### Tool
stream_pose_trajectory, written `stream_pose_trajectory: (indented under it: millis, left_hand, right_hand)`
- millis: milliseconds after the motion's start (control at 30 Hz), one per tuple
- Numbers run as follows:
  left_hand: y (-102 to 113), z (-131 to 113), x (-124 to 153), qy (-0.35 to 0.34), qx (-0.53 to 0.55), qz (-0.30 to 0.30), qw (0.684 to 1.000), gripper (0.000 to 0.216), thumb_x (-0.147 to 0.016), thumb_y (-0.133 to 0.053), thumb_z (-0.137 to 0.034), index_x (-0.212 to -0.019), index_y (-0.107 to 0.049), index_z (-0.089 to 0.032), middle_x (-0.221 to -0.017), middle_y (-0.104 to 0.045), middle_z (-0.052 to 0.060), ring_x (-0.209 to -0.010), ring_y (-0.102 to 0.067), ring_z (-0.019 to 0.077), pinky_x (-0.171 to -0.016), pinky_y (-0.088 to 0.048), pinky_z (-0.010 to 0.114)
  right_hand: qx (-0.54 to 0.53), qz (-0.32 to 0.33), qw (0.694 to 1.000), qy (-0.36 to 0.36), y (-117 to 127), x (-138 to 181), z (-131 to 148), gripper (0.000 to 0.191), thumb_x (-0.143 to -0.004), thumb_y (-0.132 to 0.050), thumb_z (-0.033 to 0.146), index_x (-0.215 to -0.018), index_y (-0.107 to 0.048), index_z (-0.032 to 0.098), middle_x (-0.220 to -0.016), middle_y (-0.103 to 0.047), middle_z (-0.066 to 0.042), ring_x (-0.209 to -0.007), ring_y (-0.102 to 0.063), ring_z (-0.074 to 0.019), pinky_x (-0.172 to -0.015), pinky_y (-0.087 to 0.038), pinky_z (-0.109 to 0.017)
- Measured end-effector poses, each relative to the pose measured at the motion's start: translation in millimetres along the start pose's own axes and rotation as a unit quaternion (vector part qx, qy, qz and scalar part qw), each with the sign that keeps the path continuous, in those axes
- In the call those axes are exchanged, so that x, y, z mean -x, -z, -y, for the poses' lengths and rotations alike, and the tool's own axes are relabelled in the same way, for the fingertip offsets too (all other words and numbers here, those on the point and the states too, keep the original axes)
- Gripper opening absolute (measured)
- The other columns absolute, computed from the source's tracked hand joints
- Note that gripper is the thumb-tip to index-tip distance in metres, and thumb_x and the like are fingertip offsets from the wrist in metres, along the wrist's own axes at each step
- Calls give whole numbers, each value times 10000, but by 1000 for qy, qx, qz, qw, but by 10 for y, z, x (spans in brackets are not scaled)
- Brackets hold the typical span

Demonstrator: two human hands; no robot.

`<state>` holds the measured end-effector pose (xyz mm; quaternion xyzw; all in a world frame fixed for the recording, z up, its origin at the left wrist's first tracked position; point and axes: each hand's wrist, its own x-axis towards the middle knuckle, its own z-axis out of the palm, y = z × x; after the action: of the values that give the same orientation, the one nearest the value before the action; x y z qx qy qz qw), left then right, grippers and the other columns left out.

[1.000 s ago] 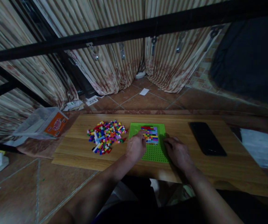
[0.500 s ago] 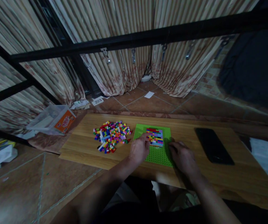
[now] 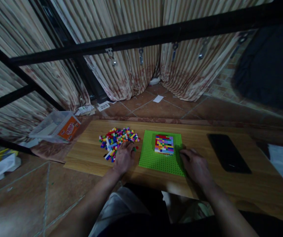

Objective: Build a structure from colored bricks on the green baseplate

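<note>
A green baseplate (image 3: 153,158) lies on the wooden board (image 3: 89,154), with a block of multicoloured small bricks (image 3: 164,144) built on its far half. A loose pile of coloured bricks (image 3: 115,138) lies left of it. My left hand (image 3: 124,157) rests on the near right edge of that pile, fingers curled down onto the bricks; whether it holds one is hidden. My right hand (image 3: 195,165) lies on the board at the baseplate's right edge, fingers bent and touching the plate's rim.
A black phone (image 3: 228,152) lies on the board to the right. A clear plastic tub with an orange label (image 3: 57,126) sits off the board's left end. Curtains and a black metal frame (image 3: 141,36) stand behind; tiled floor surrounds the board.
My left hand has moved left, off the built bricks on the baseplate and onto the loose pile. My right hand has stayed at the plate's right edge. The camera shifted slightly.
</note>
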<state>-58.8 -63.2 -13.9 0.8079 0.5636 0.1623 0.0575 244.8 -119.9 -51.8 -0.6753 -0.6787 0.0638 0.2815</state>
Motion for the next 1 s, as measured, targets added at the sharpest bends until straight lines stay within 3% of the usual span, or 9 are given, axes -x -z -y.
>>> stream_pose_trajectory:
  millis: [267, 733, 1000]
  left_hand:
    - [-20, 19, -18, 0, -29, 0, 1000, 132, -845, -538, -154, -917, -635, -205, -1043, -642, 65, -1003, -587, 217, -900, -487, 343]
    - [-23, -24, 11, 1, -17, -15, 1000, 89, -841, -526, -156, -849, -607, -192, -971, -650, 59, -967, -592, 208, -901, -458, 350]
    - [-14, -314, -31, -18, 94, -46, 994, 84, -804, -569, -122, -783, -601, -197, -912, -644, 41, -900, -608, 189, -830, -498, 327]
  right_hand:
    - [0, 1, 1000, 4, 3, -4, 4, 223, -903, -451, 255, -934, -664, 197, -927, -660, -76, -789, -636, -204, -729, -500, -328]
    - [1, 9, 1000, -10, 4, -9, 4, 222, -899, -458, 252, -939, -668, 192, -958, -659, -84, -785, -632, -205, -735, -495, -326]
    - [-6, -3, 1000, -5, -16, -2, -4, 216, -891, -471, 249, -933, -673, 183, -942, -658, -81, -787, -638, -205, -739, -501, -330]
